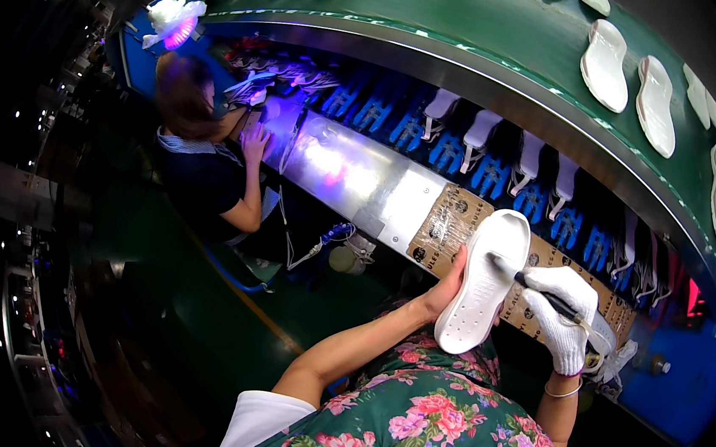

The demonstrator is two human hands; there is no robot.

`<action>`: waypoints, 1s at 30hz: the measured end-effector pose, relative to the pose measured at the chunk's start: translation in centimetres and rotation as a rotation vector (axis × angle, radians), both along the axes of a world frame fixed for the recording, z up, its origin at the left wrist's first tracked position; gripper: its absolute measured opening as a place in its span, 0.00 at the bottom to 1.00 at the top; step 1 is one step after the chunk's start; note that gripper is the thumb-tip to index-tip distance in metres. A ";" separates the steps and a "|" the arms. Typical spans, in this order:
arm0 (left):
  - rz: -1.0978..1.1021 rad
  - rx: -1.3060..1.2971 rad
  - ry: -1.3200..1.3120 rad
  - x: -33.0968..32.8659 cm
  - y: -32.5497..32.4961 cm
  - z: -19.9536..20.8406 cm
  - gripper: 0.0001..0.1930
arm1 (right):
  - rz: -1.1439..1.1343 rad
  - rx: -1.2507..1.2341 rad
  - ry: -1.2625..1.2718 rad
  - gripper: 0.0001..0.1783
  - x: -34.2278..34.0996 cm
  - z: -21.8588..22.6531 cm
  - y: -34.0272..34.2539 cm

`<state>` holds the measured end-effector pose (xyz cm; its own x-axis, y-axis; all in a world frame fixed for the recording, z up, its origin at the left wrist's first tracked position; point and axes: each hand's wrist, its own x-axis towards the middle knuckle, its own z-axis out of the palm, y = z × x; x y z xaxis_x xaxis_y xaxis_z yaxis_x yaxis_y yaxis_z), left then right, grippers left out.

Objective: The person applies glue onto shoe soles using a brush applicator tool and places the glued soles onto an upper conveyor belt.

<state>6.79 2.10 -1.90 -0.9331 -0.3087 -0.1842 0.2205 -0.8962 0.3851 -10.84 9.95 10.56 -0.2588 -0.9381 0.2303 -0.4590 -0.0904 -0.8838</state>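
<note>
A white shoe sole (473, 309) with a raised rim and small holes at its near end is tilted up in front of me. My bare left hand (446, 291) is closed around its left edge, the thumb along the side. In a white knit glove, my right hand (566, 306) grips a brush (562, 305) with a dark handle. The brush's bristles reach into the hollow upper part of the sole and appear to touch its inner face. A thin tube or cord runs by the gloved wrist.
Behind the sole runs a metal ledge (381, 189) partly covered with printed cardboard (452, 222). Beyond it, a lower line carries blue holders (490, 179) and pale strapped pieces. Above, a curved green belt (477, 30) bears several white soles. A co-worker (207, 151) sits at the left under purple light.
</note>
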 end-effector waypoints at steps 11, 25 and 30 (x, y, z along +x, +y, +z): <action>0.207 -0.064 -0.190 0.6 -1.9 -0.4 0.41 | 0.196 -0.203 0.236 0.15 3.5 -1.3 -0.1; 0.168 -0.041 -0.084 1.7 -5.0 0.5 0.47 | 0.062 0.148 -0.450 0.11 3.4 -2.2 0.4; 0.304 -0.079 -0.215 1.2 -4.6 1.4 0.44 | -0.087 0.143 -0.497 0.11 4.2 -2.1 0.0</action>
